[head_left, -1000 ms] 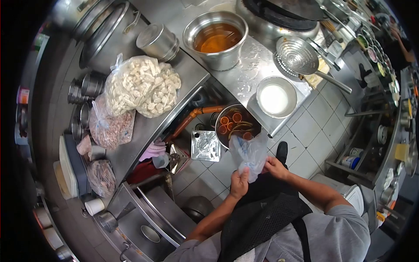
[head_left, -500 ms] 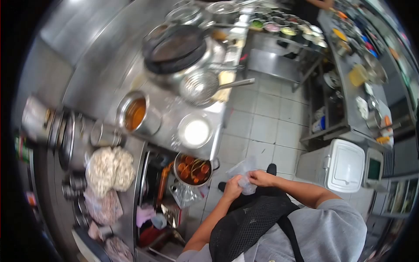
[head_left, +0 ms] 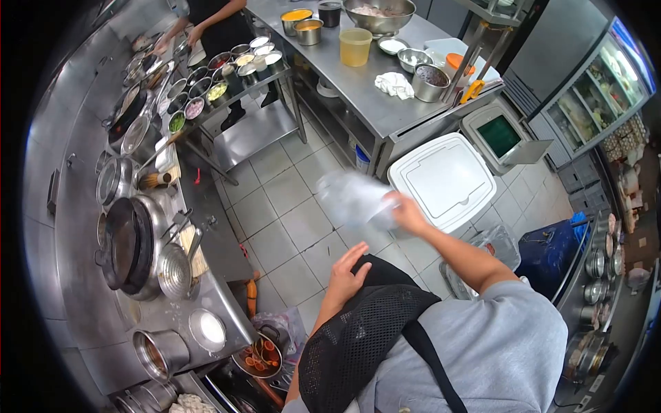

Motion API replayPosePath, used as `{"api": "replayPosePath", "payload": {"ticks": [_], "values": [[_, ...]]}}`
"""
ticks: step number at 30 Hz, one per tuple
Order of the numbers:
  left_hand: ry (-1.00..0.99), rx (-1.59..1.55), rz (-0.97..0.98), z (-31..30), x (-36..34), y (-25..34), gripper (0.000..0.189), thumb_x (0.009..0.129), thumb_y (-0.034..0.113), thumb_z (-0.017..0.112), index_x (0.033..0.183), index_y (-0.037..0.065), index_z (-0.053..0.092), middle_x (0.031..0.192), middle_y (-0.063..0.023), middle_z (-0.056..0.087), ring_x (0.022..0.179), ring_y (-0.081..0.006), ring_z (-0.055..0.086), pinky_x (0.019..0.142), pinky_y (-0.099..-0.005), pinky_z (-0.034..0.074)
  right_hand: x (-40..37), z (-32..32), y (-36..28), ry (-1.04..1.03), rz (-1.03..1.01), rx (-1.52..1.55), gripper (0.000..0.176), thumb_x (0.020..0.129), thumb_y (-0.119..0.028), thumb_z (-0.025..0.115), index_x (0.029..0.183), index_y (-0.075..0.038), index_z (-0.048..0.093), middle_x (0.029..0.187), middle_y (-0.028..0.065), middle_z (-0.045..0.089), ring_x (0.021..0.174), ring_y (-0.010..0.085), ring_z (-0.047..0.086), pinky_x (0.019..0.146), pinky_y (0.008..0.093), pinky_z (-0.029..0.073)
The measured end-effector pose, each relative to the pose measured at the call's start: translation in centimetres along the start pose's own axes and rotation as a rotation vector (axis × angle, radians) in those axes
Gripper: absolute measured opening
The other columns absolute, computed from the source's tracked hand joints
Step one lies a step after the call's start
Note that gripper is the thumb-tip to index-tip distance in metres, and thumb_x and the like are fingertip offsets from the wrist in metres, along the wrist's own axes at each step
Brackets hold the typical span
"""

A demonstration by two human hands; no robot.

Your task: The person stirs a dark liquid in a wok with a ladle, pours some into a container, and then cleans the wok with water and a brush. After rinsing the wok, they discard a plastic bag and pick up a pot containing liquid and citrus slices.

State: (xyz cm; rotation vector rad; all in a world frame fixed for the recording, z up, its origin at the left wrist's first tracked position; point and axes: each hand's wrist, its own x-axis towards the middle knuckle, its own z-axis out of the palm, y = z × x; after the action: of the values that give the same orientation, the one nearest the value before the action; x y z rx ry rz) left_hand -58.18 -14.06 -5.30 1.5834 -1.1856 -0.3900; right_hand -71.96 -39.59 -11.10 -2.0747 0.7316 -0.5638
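A clear plastic bag [head_left: 351, 198], smeared by motion, hangs out in front of me over the tiled floor. My right hand [head_left: 409, 212] is closed on one end of it, close to the white lidded bin [head_left: 444, 175]. Nearer my body, my left hand [head_left: 348, 275] is empty, its fingers stretched out and the thumb apart, not touching the bag. What the bag contains, if anything, cannot be made out.
On the steel counter at left are a wok [head_left: 124, 244], a skimmer [head_left: 175, 268], a steel pot [head_left: 160, 352] and a white bowl [head_left: 207, 329]. A pot with orange slices [head_left: 260, 354] sits below. A co-worker [head_left: 220, 31] stands beyond the ingredient tins [head_left: 219, 93].
My view has swung to the right. Both hands held the plastic bag together before; now the left has let go and opened, while the right has carried the bag outward toward the bin.
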Motion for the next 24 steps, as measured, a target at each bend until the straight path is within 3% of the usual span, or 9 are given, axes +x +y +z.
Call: {"api": "replayPosePath", "payload": {"ticks": [1,2,6,9,11,13,17,20,24], "values": [[-0.099,-0.091,-0.106,0.6,0.6,-0.2,0.033,0.085,0.006,0.073,0.118,0.002,0.07,0.112,-0.0149,0.073,0.102,-0.0288,0.071,0.095,-0.0354,0.053,0.8,-4.5,-1.1,0.062,0.406,0.099,0.039,0.082,0.002,0.057,0.12,-0.006,0.063,0.108,0.0146,0.067,0.103,0.0195,0.063,0.091,0.0337,0.05],[-0.208,-0.185,-0.214,1.3,0.8,-0.5,0.034,0.085,0.006,0.074,0.119,0.002,0.07,0.113,-0.0141,0.073,0.102,-0.0261,0.071,0.094,-0.034,0.053,1.0,-6.8,6.0,0.277,0.264,0.155,0.033,0.089,-0.004,0.059,0.122,-0.004,0.062,0.108,0.012,0.068,0.101,0.0154,0.061,0.089,0.0305,0.049],[-0.168,-0.111,-0.433,3.2,-1.7,-9.0,0.029,0.088,0.007,0.072,0.116,0.001,0.07,0.108,-0.0134,0.075,0.096,-0.0234,0.073,0.089,-0.0324,0.055,-0.9,-14.4,19.8,0.82,0.399,0.443,0.037,0.098,-0.02,0.06,0.133,-0.008,0.056,0.111,0.0065,0.064,0.095,0.0157,0.061,0.08,0.0322,0.052],[-0.225,0.029,-0.663,2.2,-6.6,-15.0,0.029,0.089,0.014,0.071,0.115,0.001,0.07,0.103,-0.0162,0.075,0.093,-0.0245,0.074,0.085,-0.0337,0.056,-5.5,-13.8,34.8,1.038,0.687,0.342,0.041,0.095,-0.025,0.063,0.13,-0.006,0.057,0.107,0.0066,0.064,0.088,0.0164,0.061,0.072,0.034,0.052],[-0.294,0.179,-0.806,0.2,-11.0,-17.9,0.032,0.088,0.019,0.073,0.115,0.0,0.07,0.1,-0.0172,0.075,0.093,-0.0248,0.074,0.083,-0.0339,0.056,-7.4,-13.5,37.5,0.941,0.883,0.476,0.041,0.094,-0.016,0.063,0.132,-0.002,0.054,0.106,0.0121,0.066,0.088,0.0206,0.064,0.071,0.0367,0.054],[-0.301,0.175,-0.937,-2.3,-18.3,-22.4,0.034,0.087,0.019,0.073,0.114,-0.002,0.07,0.096,-0.0161,0.076,0.092,-0.0238,0.073,0.082,-0.0335,0.056,-7.0,-12.5,37.6,1.09,0.83,0.382,0.034,0.093,-0.013,0.058,0.125,0.0,0.058,0.103,0.012,0.067,0.089,0.0214,0.064,0.077,0.037,0.054],[-0.228,0.127,-1.247,-7.3,-23.9,-21.2,0.031,0.084,0.014,0.074,0.109,-0.005,0.071,0.087,-0.0114,0.075,0.081,-0.0195,0.072,0.077,-0.0326,0.056,-5.7,-14.2,38.0,0.947,0.863,0.114,0.041,0.097,-0.017,0.056,0.134,0.002,0.054,0.117,0.0139,0.067,0.106,0.0239,0.064,0.095,0.0367,0.05],[-0.14,0.159,-1.438,-8.7,-23.4,-19.5,0.028,0.083,0.009,0.073,0.107,-0.004,0.072,0.083,-0.0083,0.074,0.074,-0.0153,0.069,0.069,-0.0309,0.055,-5.5,-16.6,37.2,1.139,0.745,0.39,0.041,0.1,-0.017,0.055,0.136,0.001,0.053,0.121,0.0145,0.066,0.111,0.0249,0.064,0.098,0.0374,0.049],[0.059,0.026,-1.258,-7.9,-19.2,-17.6,0.024,0.087,0.011,0.073,0.107,-0.003,0.072,0.084,-0.0071,0.073,0.073,-0.0124,0.068,0.065,-0.0291,0.054,1.5,-19.4,27.3,1.049,0.427,0.676,0.04,0.101,-0.021,0.054,0.137,-0.002,0.054,0.127,0.0143,0.065,0.118,0.0262,0.063,0.102,0.0392,0.049]]}}
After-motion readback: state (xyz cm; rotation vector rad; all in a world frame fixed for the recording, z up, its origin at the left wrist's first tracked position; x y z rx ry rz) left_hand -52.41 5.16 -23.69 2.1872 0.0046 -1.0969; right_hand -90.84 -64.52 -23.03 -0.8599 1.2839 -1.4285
